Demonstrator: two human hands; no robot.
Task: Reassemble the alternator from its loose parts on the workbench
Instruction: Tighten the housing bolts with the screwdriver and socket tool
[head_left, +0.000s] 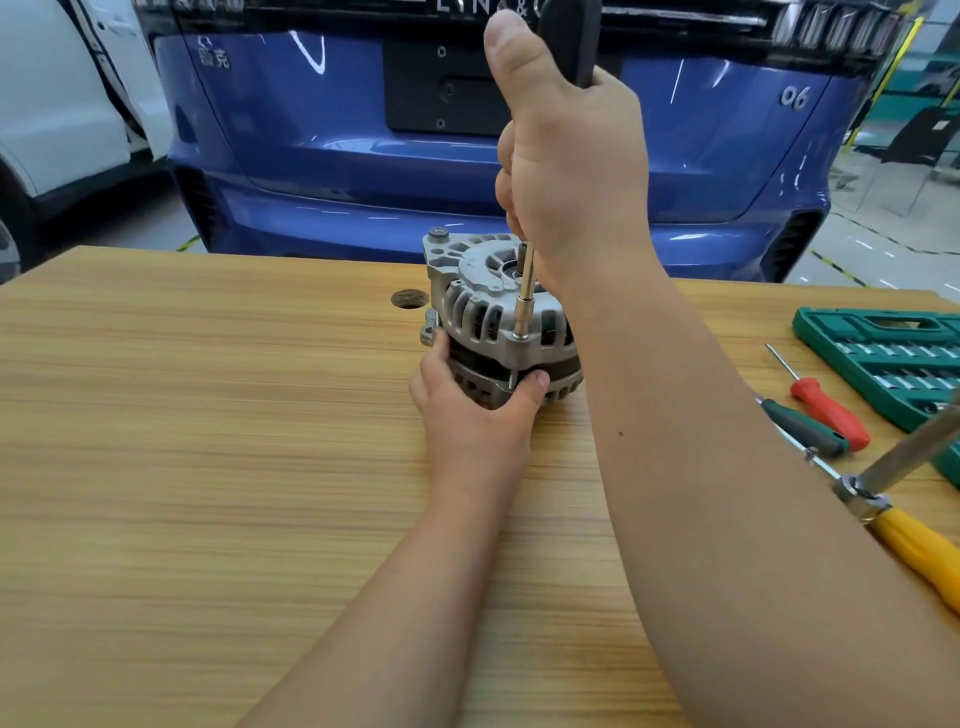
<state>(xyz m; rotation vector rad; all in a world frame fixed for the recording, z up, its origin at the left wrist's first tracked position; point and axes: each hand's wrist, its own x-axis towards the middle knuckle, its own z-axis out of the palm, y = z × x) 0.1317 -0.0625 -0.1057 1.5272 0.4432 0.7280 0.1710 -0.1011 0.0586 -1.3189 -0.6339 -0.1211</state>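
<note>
Two grips: left hand (475, 413) curled round the alternator (480, 293), right hand (569, 171) clenching the driver (528, 278).

Mid workbench (208, 467), toward far edge: alternator (485, 312). At its near-left base: left hand (478, 410), wrapped round lower housing. Above: right hand (566, 156) round driver (525, 291), shaft upright onto near rim of upper housing. Just left of alternator: bench hole (409, 299). Right edge: socket case (883, 353). Before the case: screwdriver (826, 410) beside second screwdriver (802, 428). Nearer still: long-handled tool (919, 551). Behind bench: car (363, 156).
</note>
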